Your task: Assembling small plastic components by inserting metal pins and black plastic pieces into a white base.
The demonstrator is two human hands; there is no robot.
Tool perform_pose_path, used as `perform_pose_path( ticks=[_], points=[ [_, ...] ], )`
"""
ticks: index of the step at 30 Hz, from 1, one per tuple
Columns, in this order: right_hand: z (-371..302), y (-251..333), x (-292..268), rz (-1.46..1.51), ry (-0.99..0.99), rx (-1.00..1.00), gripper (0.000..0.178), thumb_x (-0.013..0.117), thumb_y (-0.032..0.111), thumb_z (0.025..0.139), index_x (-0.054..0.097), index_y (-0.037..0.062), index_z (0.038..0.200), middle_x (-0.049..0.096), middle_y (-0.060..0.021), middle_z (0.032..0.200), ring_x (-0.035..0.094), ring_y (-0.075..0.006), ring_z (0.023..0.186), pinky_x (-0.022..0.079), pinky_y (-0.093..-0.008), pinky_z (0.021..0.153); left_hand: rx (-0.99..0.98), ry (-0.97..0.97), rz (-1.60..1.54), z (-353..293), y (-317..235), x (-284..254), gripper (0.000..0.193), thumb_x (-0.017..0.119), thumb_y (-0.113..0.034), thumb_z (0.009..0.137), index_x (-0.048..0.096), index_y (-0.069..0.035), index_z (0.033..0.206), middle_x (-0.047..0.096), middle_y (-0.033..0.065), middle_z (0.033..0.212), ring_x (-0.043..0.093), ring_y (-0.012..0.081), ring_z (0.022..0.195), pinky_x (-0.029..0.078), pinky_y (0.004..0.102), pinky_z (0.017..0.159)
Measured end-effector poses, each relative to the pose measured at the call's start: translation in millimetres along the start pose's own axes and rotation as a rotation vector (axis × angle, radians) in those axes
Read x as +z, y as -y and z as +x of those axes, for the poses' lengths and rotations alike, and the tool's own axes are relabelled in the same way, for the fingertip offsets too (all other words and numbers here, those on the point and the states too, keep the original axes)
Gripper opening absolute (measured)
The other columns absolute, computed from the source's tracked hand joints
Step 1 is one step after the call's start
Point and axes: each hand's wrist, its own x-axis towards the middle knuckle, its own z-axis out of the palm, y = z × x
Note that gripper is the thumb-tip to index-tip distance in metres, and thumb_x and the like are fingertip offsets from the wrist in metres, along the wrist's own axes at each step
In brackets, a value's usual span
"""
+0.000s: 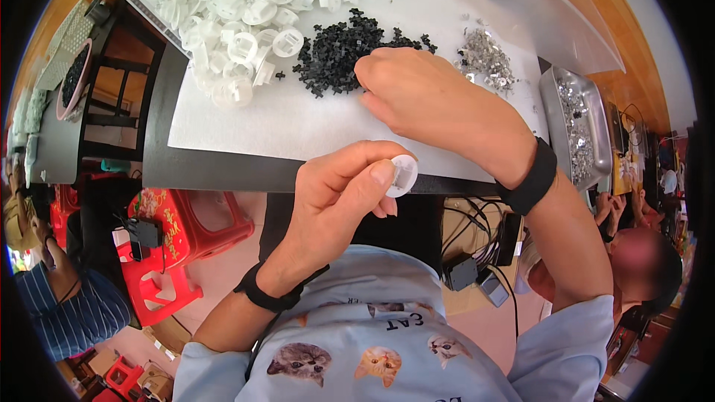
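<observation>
White plastic ring (403, 175) pinched edgewise in left hand (339, 201) fingers | right hand (424, 97) fingers curled in black clips (339, 52)

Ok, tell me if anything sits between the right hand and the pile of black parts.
Nothing visible: the right hand already rests at the edge of the black parts, fingers down among them on the white sheet.
</observation>
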Motion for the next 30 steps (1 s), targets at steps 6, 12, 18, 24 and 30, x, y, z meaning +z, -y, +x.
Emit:
perform_pose_path(
  ticks=[6, 12, 18, 24, 30],
  points=[
    [-0.7, -9.7, -11.4, 0.216, 0.003, 0.116, 0.016, 0.051, 0.005, 0.079, 0.062, -0.0053, 0.077, 0.064, -0.0209, 0.073, 0.065, -0.0362, 0.07, 0.051, -0.0429, 0.064, 0.008, -0.025, -0.077, 2.6, 1.1, -5.2, 0.026, 0.051, -0.018, 0.097, 0.064, 0.002, 0.108, 0.064, 0.004, 0.085, 0.057, 0.0056, 0.066, 0.046, 0.019, 0.058],
    [-20.6, -29.9, -16.5, 0.406, 0.044, 0.365, 0.016, 0.054, 0.008, 0.081, 0.061, -0.0057, 0.077, 0.062, -0.0181, 0.067, 0.063, -0.0264, 0.061, 0.048, -0.0376, 0.059, -0.06, -0.067, -0.065, 7.7, -5.0, -4.5, 0.035, 0.045, -0.021, 0.098, 0.059, 0.01, 0.108, 0.065, 0.0151, 0.083, 0.061, 0.0139, 0.063, 0.051, 0.0256, 0.056],
    [-36.9, -26.8, -26.9, 0.421, 0.051, 0.195, 0.012, 0.055, 0.007, 0.082, 0.06, -0.0031, 0.087, 0.062, -0.0163, 0.073, 0.061, -0.0287, 0.067, 0.048, -0.0377, 0.063, 0.001, -0.204, -0.23, 11.7, -2.1, -5.3, 0.037, 0.042, -0.021, 0.098, 0.055, 0.011, 0.112, 0.065, 0.0167, 0.083, 0.061, 0.0167, 0.063, 0.05, 0.0258, 0.055],
    [-47.2, -8.5, -7.8, 0.201, 0.005, -0.021, 0.009, 0.058, 0.008, 0.083, 0.057, -0.0005, 0.086, 0.059, -0.0162, 0.084, 0.06, -0.0359, 0.083, 0.049, -0.043, 0.07, 0.055, -0.249, -0.273, 17.7, -5.2, -12.5, 0.042, 0.034, -0.025, 0.101, 0.053, 0.009, 0.114, 0.062, 0.0156, 0.084, 0.059, 0.0158, 0.063, 0.048, 0.0254, 0.054],
    [-38.0, -10.3, -4.4, 0.188, 0.016, 0.039, 0.008, 0.058, 0.008, 0.083, 0.058, -0.0009, 0.083, 0.061, -0.0155, 0.08, 0.061, -0.0356, 0.079, 0.05, -0.0429, 0.068, 0.08, -0.252, -0.256, 19.4, -8.6, -14.4, 0.042, 0.035, -0.026, 0.1, 0.053, 0.009, 0.114, 0.062, 0.0153, 0.084, 0.059, 0.0153, 0.063, 0.048, 0.025, 0.054]
  ],
)
